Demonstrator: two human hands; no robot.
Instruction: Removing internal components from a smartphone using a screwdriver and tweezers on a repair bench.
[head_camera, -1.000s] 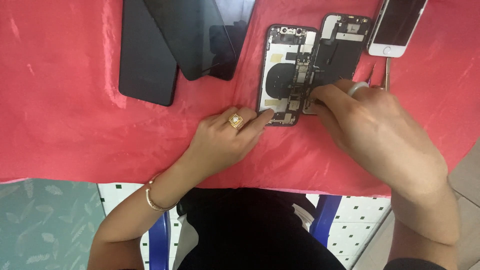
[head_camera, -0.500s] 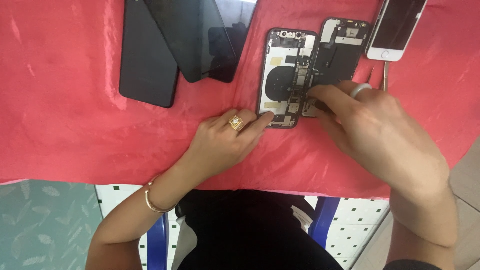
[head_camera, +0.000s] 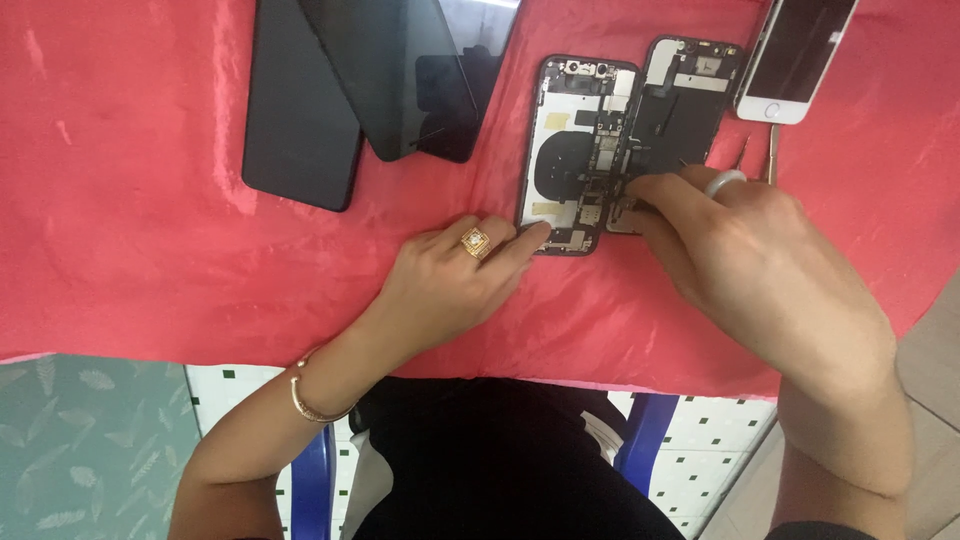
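Two hands barely moved: my left hand (head_camera: 450, 275) still pins the opened phone (head_camera: 575, 150) on the red bench (head_camera: 120, 200), fingers flat; right hand (head_camera: 760, 260) stays pinched inside, what it grips I cannot tell.

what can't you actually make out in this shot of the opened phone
- Head view: what the right hand pinches over the opened phone; its own fingers hide it.
- Head view: the phone's lower right corner, covered by that hand.
- Head view: the white phone and dark screens, cut off by the top edge.
- Head view: the parts inside the phone, too small to tell apart.
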